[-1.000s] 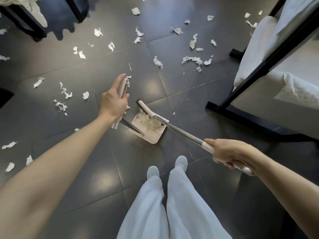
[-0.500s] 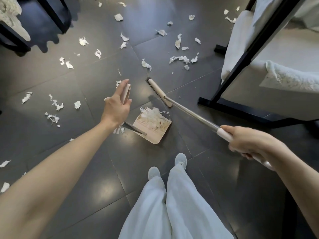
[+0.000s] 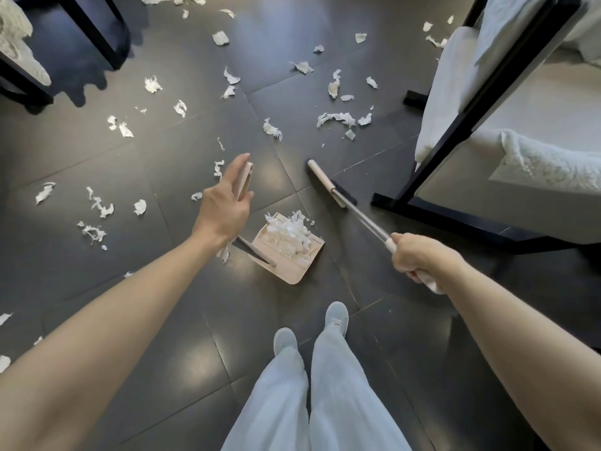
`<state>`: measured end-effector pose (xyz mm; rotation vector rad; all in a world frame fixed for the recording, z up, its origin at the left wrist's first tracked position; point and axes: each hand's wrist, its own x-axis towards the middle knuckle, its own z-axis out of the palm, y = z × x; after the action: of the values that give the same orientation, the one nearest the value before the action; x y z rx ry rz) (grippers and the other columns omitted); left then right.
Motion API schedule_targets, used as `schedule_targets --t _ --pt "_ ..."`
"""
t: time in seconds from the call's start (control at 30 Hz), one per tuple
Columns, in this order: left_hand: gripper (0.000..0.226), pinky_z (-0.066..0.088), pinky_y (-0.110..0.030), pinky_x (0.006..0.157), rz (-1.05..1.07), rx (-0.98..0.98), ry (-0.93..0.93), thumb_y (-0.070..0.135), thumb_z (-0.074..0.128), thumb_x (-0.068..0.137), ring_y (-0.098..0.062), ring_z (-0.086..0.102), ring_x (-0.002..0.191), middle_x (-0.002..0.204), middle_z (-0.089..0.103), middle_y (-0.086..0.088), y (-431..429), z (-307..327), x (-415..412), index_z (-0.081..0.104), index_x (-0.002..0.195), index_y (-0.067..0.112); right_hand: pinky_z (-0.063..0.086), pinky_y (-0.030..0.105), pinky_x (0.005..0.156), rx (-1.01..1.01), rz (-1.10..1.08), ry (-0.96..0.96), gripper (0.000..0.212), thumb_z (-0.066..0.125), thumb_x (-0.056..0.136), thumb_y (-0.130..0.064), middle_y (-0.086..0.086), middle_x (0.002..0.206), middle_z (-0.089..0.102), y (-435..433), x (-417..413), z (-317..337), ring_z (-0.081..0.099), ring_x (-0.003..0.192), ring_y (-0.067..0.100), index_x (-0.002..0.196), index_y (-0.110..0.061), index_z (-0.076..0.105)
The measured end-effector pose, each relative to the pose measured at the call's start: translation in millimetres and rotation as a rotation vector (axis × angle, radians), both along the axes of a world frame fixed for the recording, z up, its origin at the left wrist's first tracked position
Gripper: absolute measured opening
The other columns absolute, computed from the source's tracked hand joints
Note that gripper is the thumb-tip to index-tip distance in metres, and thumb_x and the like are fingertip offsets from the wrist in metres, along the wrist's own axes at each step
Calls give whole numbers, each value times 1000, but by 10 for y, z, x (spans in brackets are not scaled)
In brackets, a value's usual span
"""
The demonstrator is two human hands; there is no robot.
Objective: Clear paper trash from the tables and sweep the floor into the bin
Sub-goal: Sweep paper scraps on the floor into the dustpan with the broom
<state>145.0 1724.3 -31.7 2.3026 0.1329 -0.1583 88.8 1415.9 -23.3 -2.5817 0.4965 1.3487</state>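
Observation:
A beige long-handled dustpan (image 3: pixel 294 266) lies on the dark tiled floor just ahead of my feet, with a heap of torn white paper (image 3: pixel 287 231) in it. My left hand (image 3: pixel 226 209) holds the top of its upright handle (image 3: pixel 245 179) between thumb and straight fingers. My right hand (image 3: pixel 419 260) grips the white end of the broom's metal pole. The broom head (image 3: pixel 328 183) sits beyond the pan and to its right, apart from it. Several paper scraps (image 3: pixel 336 118) are strewn over the floor ahead and to the left.
A black-framed table (image 3: pixel 461 125) with white cloth stands close on the right, its foot bar (image 3: pixel 455 219) on the floor near the broom. Black furniture legs (image 3: pixel 97 30) stand at the far left. My two feet (image 3: pixel 310 330) are below the pan.
The broom head has pulled away from the dustpan, moving up and to the right. The paper heap stays in the pan. My left hand keeps its hold on the handle.

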Motion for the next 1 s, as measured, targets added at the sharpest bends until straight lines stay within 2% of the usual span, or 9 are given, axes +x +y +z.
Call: schedule_targets --t 0.13,0.27,0.37,0.53,0.7,0.8,0.9,0.93,1.0 --pt "58 39 -18 82 24 12 -1 13 57 90 -19 61 100 117 66 7 25 14 6 41 136 43 41 19 42 81 9 100 54 47 77 -2 4 63 61 211 -275 5 55 47 19 126 -23 49" --pt "56 44 -27 83 35 12 -16 12 57 90 -28 62 95 110 68 -1 -37 5 -9 41 137 38 41 23 46 171 -41 174 73 46 80 -5 5 61 58 294 -555 176 49 43 17 143 -39 32" --pt "55 40 -22 77 89 16 -36 13 57 90 -23 61 90 106 67 3 -10 1 -43 42 136 37 36 15 36 178 53 140 77 42 81 -4 2 63 58 395 -705 334 48 34 12 149 -37 24" --pt "55 33 -12 71 178 50 -89 14 59 90 -15 54 83 102 60 11 231 162 -126 43 136 39 37 14 34 179 176 103 58 54 85 -13 2 70 57 516 -596 509 46 31 10 139 -28 37" --pt "55 43 -27 83 363 121 -193 17 62 89 -28 62 100 122 64 3 629 508 -182 43 137 37 36 19 38 287 243 55 38 66 87 -30 -1 64 52 675 -119 780 45 37 10 119 -23 46" --pt "56 40 -22 82 518 141 -282 16 62 87 -27 61 103 125 62 4 892 714 -278 45 137 34 40 22 39 369 288 28 34 65 89 -31 1 63 52 854 174 958 47 41 13 116 -22 47" --pt "55 42 -23 91 655 127 -345 15 63 87 -23 59 107 129 60 7 1169 943 -373 45 136 33 38 19 35 423 364 -16 30 63 91 -29 2 62 52 1118 463 1116 46 36 11 116 -22 48" --pt "56 41 -17 93 691 118 -370 14 63 87 -19 58 109 131 58 9 1271 1030 -399 46 136 32 38 20 35 441 387 -30 30 62 91 -28 2 61 52 1233 554 1166 45 35 11 117 -22 49" --pt "56 31 3 86 750 109 -445 10 63 86 -10 54 108 131 56 10 1487 1217 -415 47 137 27 39 20 36 478 420 -41 34 62 91 -26 4 59 52 1484 725 1256 44 32 12 122 -21 49"
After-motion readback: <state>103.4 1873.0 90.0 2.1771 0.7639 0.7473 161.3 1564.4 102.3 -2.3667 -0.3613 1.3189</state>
